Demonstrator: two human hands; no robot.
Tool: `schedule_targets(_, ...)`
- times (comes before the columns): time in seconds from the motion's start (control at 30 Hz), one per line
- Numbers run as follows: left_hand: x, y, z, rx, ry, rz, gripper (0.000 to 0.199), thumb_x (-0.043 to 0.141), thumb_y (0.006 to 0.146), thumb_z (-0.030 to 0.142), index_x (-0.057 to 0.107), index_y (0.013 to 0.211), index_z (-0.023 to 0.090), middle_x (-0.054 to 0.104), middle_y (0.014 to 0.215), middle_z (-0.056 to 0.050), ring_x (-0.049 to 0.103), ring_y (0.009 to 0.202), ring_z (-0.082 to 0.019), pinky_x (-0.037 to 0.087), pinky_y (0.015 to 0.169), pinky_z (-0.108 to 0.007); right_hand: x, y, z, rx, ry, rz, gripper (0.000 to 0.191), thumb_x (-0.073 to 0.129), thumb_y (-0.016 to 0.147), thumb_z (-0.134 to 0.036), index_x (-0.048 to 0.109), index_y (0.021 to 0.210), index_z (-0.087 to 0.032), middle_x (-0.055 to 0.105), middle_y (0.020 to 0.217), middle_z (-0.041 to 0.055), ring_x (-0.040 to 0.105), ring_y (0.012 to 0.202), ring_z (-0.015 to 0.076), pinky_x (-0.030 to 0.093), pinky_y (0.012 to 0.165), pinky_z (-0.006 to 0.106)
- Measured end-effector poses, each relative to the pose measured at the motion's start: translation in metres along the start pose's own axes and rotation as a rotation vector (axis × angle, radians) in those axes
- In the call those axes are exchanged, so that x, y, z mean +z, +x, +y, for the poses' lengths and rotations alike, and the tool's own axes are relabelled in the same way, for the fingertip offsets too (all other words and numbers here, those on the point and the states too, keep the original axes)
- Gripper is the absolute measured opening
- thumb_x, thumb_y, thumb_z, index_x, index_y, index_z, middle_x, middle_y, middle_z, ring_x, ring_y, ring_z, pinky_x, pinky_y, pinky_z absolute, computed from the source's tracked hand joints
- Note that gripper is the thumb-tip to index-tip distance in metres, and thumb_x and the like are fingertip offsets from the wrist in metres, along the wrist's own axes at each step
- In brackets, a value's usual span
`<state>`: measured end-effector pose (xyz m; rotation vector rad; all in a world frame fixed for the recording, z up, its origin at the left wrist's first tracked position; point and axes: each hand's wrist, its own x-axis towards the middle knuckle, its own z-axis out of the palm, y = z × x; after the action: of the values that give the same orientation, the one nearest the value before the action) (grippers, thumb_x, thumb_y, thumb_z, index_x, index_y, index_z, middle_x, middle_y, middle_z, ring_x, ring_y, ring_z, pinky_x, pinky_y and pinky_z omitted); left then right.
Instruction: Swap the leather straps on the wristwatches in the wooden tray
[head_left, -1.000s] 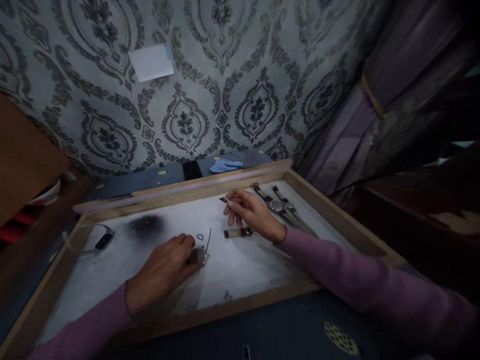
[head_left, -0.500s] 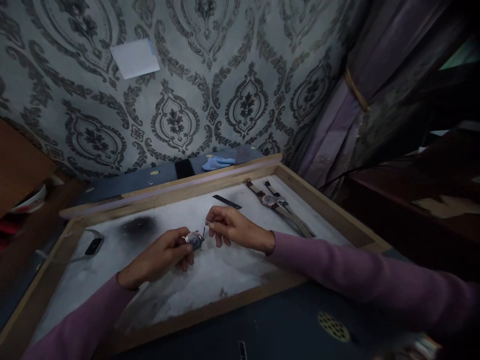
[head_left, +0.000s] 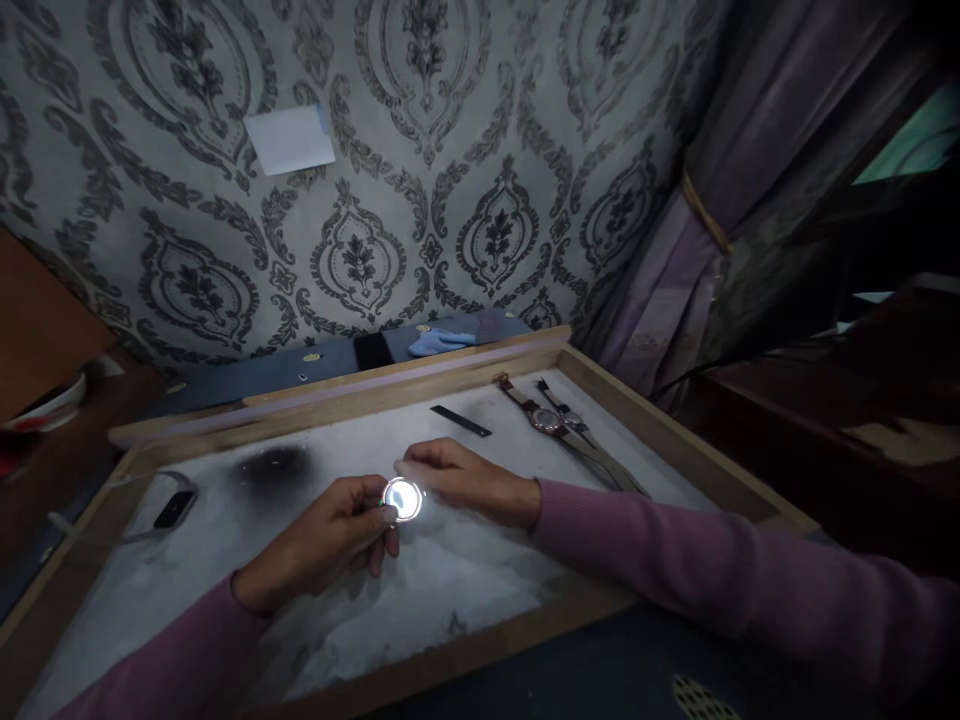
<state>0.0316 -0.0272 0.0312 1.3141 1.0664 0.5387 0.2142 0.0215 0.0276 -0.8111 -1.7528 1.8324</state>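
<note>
Watch [head_left: 403, 499] clamped in left hand [head_left: 322, 532] between thumb and fingers, over tray [head_left: 652, 425] between far and near edges; right hand [head_left: 466, 483] bunched beside it, grip impossible to tell. Best held steady, glare tilted away.

And there's the wall [head_left: 429, 245], white card [head_left: 291, 140] up on it; curtain [head_left: 671, 290] cinched by a tie [head_left: 703, 212] at right; below, blue cloth [head_left: 441, 343] beside a black slab [head_left: 373, 351]!
</note>
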Motion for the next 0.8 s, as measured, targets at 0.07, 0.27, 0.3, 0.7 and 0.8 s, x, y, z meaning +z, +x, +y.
schedule_targets(0.07,-0.002,0.001,-0.001,0.005,0.014,-0.018,0.028,0.062,0.075,0.04,0.054,0.082,0.014,0.06,0.063,0.0,0.047,0.042,-0.007,0.026,0.039,-0.019,-0.003,0.001,0.002,-0.014,-0.069,-0.026,0.048,0.071,0.068,-0.058,0.052,0.067,-0.014,0.044,0.056,-0.0056,0.035,0.053,0.0067,0.023,0.049,0.021)
schedule_targets(0.27,-0.018,-0.006,0.006,0.095,0.261,0.022,0.02,0.063,0.076,0.03,0.056,0.089,0.017,0.065,0.076,-0.002,0.055,0.061,-0.013,0.038,0.053,-0.023,-0.006,0.004,0.008,0.033,-0.083,-0.057,0.044,0.075,0.066,-0.052,0.054,0.066,-0.013,0.047,0.055,-0.0054,0.035,0.051,0.0057,0.021,0.048,0.021)
schedule_targets(0.3,-0.019,-0.008,0.006,0.15,0.369,0.094,0.019,0.062,0.078,0.029,0.056,0.092,0.017,0.065,0.08,-0.003,0.057,0.066,-0.015,0.041,0.058,-0.025,-0.007,0.003,0.008,0.059,-0.061,-0.042,0.043,0.076,0.065,-0.05,0.055,0.066,-0.013,0.047,0.055,-0.0056,0.034,0.05,0.0053,0.019,0.047,0.021)
schedule_targets(0.7,0.004,-0.008,0.004,0.32,0.608,0.378,0.024,0.044,0.093,0.037,0.058,0.086,0.019,0.061,0.078,-0.004,0.057,0.071,-0.019,0.043,0.065,-0.03,0.003,0.003,0.007,0.023,0.142,0.205,0.038,0.066,0.076,-0.05,0.048,0.073,-0.016,0.05,0.052,-0.0061,0.026,0.04,0.0033,0.013,0.041,0.02)
schedule_targets(0.8,0.008,0.002,0.004,0.273,0.237,0.319,0.033,0.048,0.088,0.048,0.058,0.092,0.016,0.061,0.08,-0.005,0.057,0.073,-0.019,0.041,0.052,-0.024,0.01,0.001,0.006,-0.035,0.205,0.172,0.042,0.068,0.073,-0.053,0.049,0.078,-0.016,0.055,0.055,-0.0043,0.031,0.042,0.0038,0.016,0.042,0.02)
